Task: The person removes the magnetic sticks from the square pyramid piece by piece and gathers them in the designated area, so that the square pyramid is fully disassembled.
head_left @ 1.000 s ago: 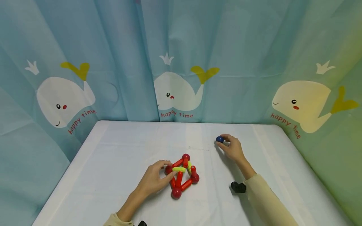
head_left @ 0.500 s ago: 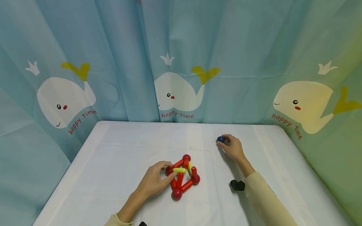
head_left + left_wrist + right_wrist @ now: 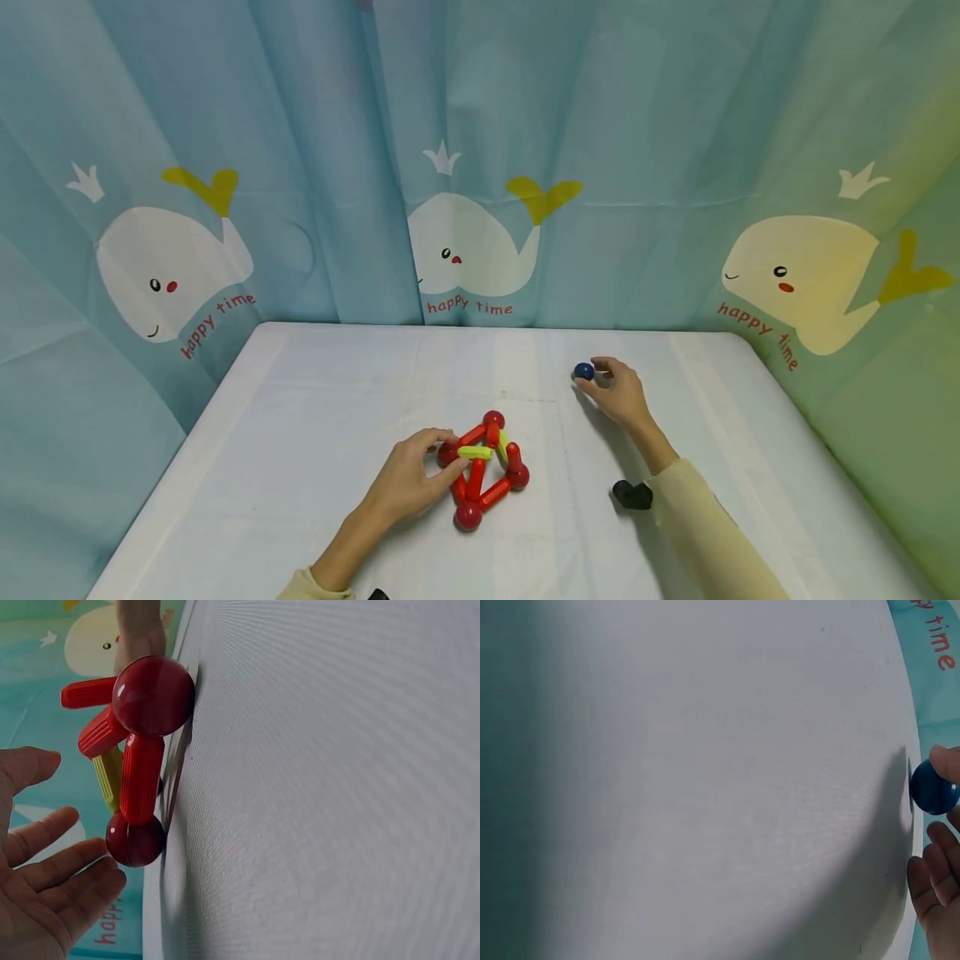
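A frame of red magnetic rods and red balls, with two yellow-green rods (image 3: pixel 475 452), lies on the white table (image 3: pixel 300 392). My left hand (image 3: pixel 408 475) is beside its left ball; in the left wrist view the fingers are loosely extended, fingertips at the lower red ball (image 3: pixel 135 840) and the thumb apart from it. Another red ball (image 3: pixel 154 696) is nearer that camera. Farther back on the right, my right hand (image 3: pixel 618 396) has thumb and index finger around a small blue ball (image 3: pixel 584 372). The right wrist view shows the thumb over the blue ball (image 3: pixel 934 787), which is low at the tabletop.
A blue-green curtain (image 3: pixel 360 208) with printed whales hangs behind the table and along its sides. A black piece (image 3: pixel 632 495) sticks out at the right sleeve (image 3: pixel 705 525).
The right index fingertip has drawn back slightly from the blue ball's top. The red frame and my left hand stay in place.
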A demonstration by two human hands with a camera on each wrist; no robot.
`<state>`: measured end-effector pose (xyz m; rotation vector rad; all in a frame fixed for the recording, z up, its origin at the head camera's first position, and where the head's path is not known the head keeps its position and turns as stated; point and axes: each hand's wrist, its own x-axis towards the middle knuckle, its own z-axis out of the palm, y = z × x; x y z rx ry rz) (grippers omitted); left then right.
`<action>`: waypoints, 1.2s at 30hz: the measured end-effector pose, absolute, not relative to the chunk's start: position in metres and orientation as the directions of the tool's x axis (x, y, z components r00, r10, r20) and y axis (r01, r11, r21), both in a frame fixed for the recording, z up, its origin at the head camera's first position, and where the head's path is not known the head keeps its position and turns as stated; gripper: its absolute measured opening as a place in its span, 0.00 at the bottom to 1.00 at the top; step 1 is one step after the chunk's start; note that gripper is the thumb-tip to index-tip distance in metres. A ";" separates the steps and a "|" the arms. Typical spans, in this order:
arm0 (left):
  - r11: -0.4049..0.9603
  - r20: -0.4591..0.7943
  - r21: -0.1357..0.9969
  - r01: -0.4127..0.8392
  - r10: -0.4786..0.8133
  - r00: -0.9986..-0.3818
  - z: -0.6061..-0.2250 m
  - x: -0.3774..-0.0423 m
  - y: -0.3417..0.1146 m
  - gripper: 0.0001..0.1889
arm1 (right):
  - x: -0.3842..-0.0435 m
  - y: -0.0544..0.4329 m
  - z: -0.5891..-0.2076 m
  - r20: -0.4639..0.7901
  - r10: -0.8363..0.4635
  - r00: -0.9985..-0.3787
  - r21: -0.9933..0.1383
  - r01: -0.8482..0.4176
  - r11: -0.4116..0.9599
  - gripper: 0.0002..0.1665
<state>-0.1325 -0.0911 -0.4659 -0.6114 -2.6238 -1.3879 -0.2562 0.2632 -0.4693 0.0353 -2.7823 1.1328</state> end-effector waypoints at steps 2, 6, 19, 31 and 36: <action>0.505 0.278 0.766 0.398 0.298 -0.913 -0.466 -0.132 -0.091 0.17 | -0.251 0.265 -0.468 0.153 0.034 -0.988 -0.703 -0.084 0.706 0.35; 0.513 0.275 0.762 0.395 0.296 -0.915 -0.466 -0.131 -0.090 0.17 | -0.237 0.265 -0.465 0.220 0.035 -0.975 -0.734 -0.142 0.664 0.33; 0.497 0.330 0.747 0.441 0.299 -0.896 -0.463 -0.121 -0.087 0.16 | -0.172 0.226 -0.446 0.406 -0.022 -0.914 -0.765 -0.353 0.538 0.24; 0.533 0.370 0.720 0.444 0.246 -0.896 -0.462 -0.110 -0.076 0.10 | -0.114 0.189 -0.436 0.433 -0.175 -0.884 -0.783 -0.465 0.412 0.15; 0.587 0.272 0.726 0.359 0.234 -0.933 -0.461 -0.112 -0.068 0.13 | -0.094 0.169 -0.438 0.432 -0.320 -0.843 -0.765 -0.530 0.365 0.12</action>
